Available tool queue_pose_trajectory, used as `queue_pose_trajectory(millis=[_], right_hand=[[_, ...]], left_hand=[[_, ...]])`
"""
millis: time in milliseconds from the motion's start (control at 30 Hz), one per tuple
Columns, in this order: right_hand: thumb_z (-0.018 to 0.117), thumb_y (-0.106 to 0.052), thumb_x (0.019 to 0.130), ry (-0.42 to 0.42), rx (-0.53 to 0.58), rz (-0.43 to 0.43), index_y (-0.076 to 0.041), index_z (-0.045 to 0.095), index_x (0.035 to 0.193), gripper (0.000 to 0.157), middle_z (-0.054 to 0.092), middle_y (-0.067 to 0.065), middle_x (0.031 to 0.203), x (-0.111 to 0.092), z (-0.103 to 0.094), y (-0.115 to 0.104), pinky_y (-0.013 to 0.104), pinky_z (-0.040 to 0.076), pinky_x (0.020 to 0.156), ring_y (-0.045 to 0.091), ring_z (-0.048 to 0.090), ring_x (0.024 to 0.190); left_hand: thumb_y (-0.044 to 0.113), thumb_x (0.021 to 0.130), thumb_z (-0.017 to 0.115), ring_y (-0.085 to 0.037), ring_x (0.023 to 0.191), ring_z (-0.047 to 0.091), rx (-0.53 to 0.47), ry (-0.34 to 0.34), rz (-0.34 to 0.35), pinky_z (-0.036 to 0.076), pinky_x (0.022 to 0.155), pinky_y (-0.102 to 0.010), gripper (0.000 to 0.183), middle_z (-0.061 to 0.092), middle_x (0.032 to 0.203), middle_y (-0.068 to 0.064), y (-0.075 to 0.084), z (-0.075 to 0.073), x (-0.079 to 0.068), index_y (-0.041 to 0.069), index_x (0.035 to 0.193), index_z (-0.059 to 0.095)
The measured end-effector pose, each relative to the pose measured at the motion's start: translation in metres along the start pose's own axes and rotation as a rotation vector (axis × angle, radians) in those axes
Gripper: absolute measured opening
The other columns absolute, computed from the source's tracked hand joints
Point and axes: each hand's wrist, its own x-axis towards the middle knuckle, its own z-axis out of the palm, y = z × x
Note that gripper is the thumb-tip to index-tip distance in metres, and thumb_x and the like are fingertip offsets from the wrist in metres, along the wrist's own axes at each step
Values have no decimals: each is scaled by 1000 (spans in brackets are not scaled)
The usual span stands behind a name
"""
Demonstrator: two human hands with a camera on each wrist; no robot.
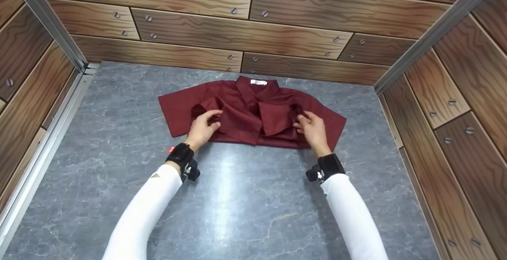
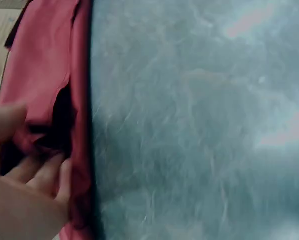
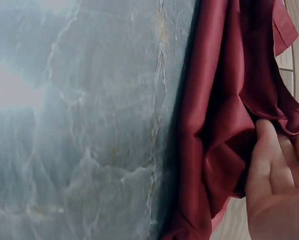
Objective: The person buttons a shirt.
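Observation:
A dark red short-sleeved shirt (image 1: 237, 127) lies folded across the grey surface, with its collar and white label at the far side. Two loose panels of it stand up in the middle. At the left panel, my left hand (image 1: 203, 129) touches the cloth; in the left wrist view, a gap shows between thumb (image 2: 8, 120) and fingers (image 2: 47, 175), which reach into a dark fold. My right hand (image 1: 313, 130) pinches the raised edge of the right panel. Seen from the right wrist, its fingers (image 3: 269, 160) go under the cloth, the thumb at the frame's edge.
Wood-patterned walls (image 1: 190, 24) enclose the grey marbled surface (image 1: 253, 204) at the back and both sides. Metal rails (image 1: 47, 22) run along the wall corners. A small red tag (image 1: 171, 149) shows beside the left wrist.

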Motion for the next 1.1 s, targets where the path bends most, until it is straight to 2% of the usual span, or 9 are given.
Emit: queue_pose_trajectory(millis=[133,267,367,500,667,767,900,1000,1100], right_hand=[[56,-23,108,78,-126,-82,2,69,119,30,74,20,107,-3,-9,-3,26,56,73,15,74,84],[64,-22,102,125,-307,-257,2,75,109,27,69,18,104,-8,-28,-10,31,46,83,26,64,96],[65,-14,98,63,-308,-353,3,76,104,21,67,16,109,-12,-44,-16,31,43,90,24,59,102],[62,-11,99,-66,-273,-353,1,74,103,18,68,10,105,-23,-62,-20,23,45,85,13,59,95],[62,-1,99,-203,-261,-374,3,71,119,22,70,13,109,-40,-72,-16,20,47,81,10,60,91],[60,9,94,-269,-289,-412,5,69,115,22,69,16,109,-48,-74,-12,20,48,77,10,60,89],[57,15,89,-339,-347,-446,2,69,106,25,68,13,105,-60,-81,-8,21,47,72,10,58,86],[56,14,87,-445,-372,-434,-4,72,103,30,70,8,103,-67,-90,-8,22,47,72,10,58,85],[56,9,89,-636,-429,-367,-11,77,99,31,73,2,98,-71,-97,-6,25,48,74,9,59,82]], left_hand=[[9,100,65,-15,99,67,-143,140,-6,51,93,-37,22,75,115,-11,8,0,1,2,119,74],[12,103,63,-9,81,68,-427,122,-45,57,82,-35,25,76,108,-9,25,-13,-6,-5,119,72],[13,103,63,-7,71,66,-575,56,-91,56,73,-31,25,74,105,-3,35,-25,-15,-3,122,70],[6,102,57,-9,66,63,-678,-47,-114,54,68,-30,31,67,108,-2,38,-38,-28,4,132,66],[3,102,49,-12,71,68,-683,-165,-160,56,69,-31,29,73,108,-2,31,-46,-49,4,117,74],[5,102,48,-13,73,71,-681,-237,-181,57,70,-30,28,76,95,-4,28,-49,-62,5,103,77],[9,103,46,-15,75,73,-720,-351,-167,57,70,-29,30,77,96,-3,23,-54,-81,5,101,76],[13,105,45,-19,79,75,-743,-470,-184,56,68,-28,31,78,100,-4,16,-56,-94,5,104,75],[18,106,49,-23,79,77,-705,-651,-241,57,66,-27,29,78,102,-7,6,-57,-105,1,107,72]])
